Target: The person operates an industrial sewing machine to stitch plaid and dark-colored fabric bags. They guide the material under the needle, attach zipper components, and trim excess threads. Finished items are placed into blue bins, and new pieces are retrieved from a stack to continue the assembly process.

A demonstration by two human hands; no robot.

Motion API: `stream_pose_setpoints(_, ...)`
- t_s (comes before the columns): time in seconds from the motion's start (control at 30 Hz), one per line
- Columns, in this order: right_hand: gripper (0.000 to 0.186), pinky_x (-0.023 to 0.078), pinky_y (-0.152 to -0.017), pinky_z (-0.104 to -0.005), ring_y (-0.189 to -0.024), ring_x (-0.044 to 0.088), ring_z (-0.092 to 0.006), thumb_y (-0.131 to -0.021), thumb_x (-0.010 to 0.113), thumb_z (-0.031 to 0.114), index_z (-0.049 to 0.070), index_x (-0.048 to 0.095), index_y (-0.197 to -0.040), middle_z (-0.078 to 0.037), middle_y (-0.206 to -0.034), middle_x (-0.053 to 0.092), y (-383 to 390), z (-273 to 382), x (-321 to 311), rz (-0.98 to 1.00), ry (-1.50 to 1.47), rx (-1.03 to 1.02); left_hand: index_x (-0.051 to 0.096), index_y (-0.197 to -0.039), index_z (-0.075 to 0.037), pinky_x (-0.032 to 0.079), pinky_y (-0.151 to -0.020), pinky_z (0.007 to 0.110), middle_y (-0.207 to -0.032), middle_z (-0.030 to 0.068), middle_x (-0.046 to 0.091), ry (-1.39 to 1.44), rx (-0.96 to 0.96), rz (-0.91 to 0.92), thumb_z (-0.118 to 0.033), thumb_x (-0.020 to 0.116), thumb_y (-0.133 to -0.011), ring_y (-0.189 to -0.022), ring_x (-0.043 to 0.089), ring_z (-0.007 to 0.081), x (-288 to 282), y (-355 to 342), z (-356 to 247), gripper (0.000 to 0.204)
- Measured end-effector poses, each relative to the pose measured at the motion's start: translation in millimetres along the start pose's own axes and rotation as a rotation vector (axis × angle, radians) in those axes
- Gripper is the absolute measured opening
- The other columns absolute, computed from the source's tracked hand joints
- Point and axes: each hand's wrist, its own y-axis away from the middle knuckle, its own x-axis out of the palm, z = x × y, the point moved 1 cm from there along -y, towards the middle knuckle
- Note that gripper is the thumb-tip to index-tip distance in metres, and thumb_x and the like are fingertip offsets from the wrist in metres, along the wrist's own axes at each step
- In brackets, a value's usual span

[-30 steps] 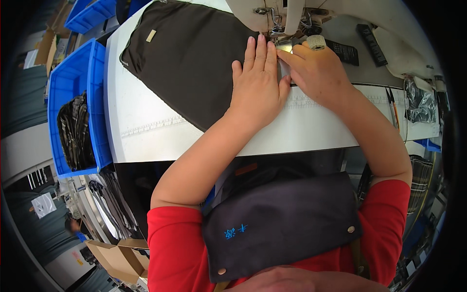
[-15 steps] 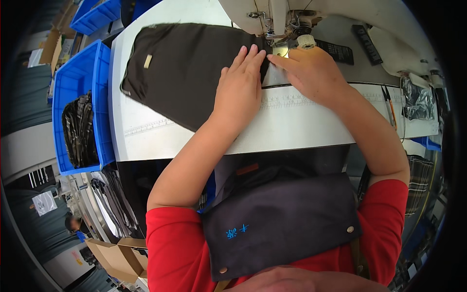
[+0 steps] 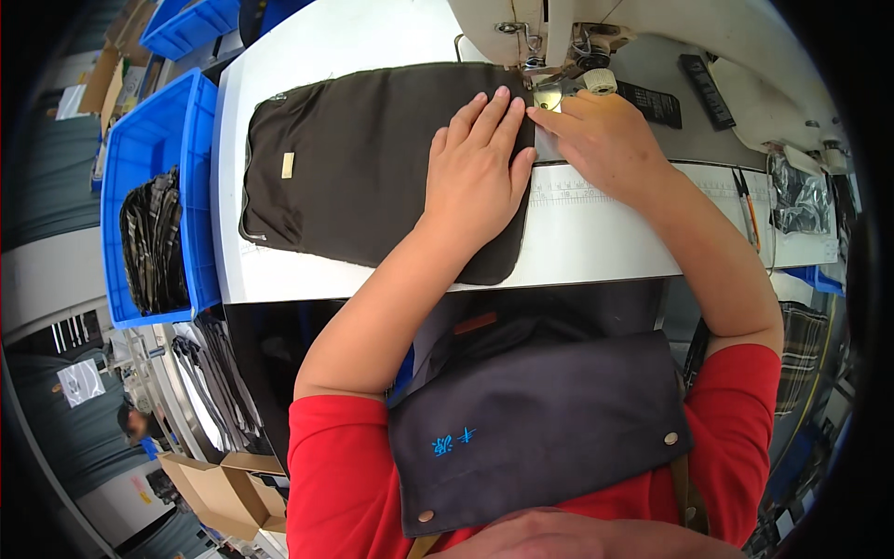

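Note:
A dark brown fabric piece point(image 3: 372, 158) with a small pale label point(image 3: 288, 165) lies on the white sewing table, its right edge by the needle area of a sewing machine point(image 3: 549, 42). My left hand point(image 3: 475, 168) is open, palm down on the fabric near that edge, thumb apart from the fingers. Beside the presser foot point(image 3: 538, 73), my right hand point(image 3: 601, 140) rests on the machine bed. Its index finger stretches to the fabric's edge and the other fingers bend under, partly hidden. A round ribbed white knob point(image 3: 599, 81) sits just beyond those knuckles.
A ruler strip point(image 3: 568, 191) runs along the table. Pen-like tools point(image 3: 748, 210) and a clear plastic bag point(image 3: 801, 196) lie at the right. At the left stands a blue bin point(image 3: 197, 196) with folded plaid cloth point(image 3: 154, 247); below are hanging fabrics point(image 3: 219, 373) and an open cardboard box point(image 3: 219, 494).
The fabric has turned, its left end swinging toward me and its near right corner coming out past my left forearm. My left hand has shifted slightly right, its thumb now spread.

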Motion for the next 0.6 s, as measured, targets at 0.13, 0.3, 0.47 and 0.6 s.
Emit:
stream_pose_setpoints(0.13,0.034,0.054,-0.078,-0.0381,-0.087,0.066,-0.0238,-0.08,0.073,0.009,0.013,0.073,-0.114,-0.003,-0.083,0.065,-1.3,0.8,-2.1,-0.004,-0.016,0.012,0.057,-0.147,-0.008,0.04,-0.113,0.045,-0.154,0.0092,0.054,0.012,-0.014,-0.034,-0.034,0.062,-0.099,-0.143,0.046,0.031,9.0,-9.6,6.6,0.055)
stream_pose_setpoints(0.3,0.033,0.055,-0.075,-0.0392,-0.084,0.067,-0.0251,-0.081,0.072,0.008,0.013,0.073,-0.114,-0.004,-0.081,0.065,-1.3,0.6,-1.6,0.0,-0.014,0.027,0.057,-0.146,-0.007,0.039,-0.113,0.045,-0.155,0.0093,0.053,0.019,-0.038,-0.054,-0.035,0.061,-0.1,-0.143,0.046,0.0311,13.5,-15.3,7.8,0.055)
stream_pose_setpoints(0.47,0.031,0.055,-0.073,-0.0408,-0.082,0.067,-0.0264,-0.083,0.071,0.011,0.015,0.074,-0.113,-0.005,-0.081,0.066,-3.0,-0.3,-1.2,-0.011,-0.044,0.037,0.057,-0.147,-0.006,0.039,-0.114,0.046,-0.156,0.0097,0.052,0.065,-0.049,-0.054,-0.036,0.061,-0.1,-0.144,0.045,0.0312,11.4,-14.5,9.2,0.055)
stream_pose_setpoints(0.6,0.027,0.055,-0.073,-0.0418,-0.081,0.068,-0.027,-0.084,0.071,0.014,0.017,0.076,-0.11,-0.005,-0.081,0.066,-2.7,0.9,-0.7,-0.004,-0.026,0.052,0.058,-0.145,-0.006,0.039,-0.114,0.046,-0.157,0.0101,0.052,0.094,-0.043,-0.056,-0.035,0.062,-0.099,-0.145,0.045,0.031,13.2,-14.1,11.7,0.055)
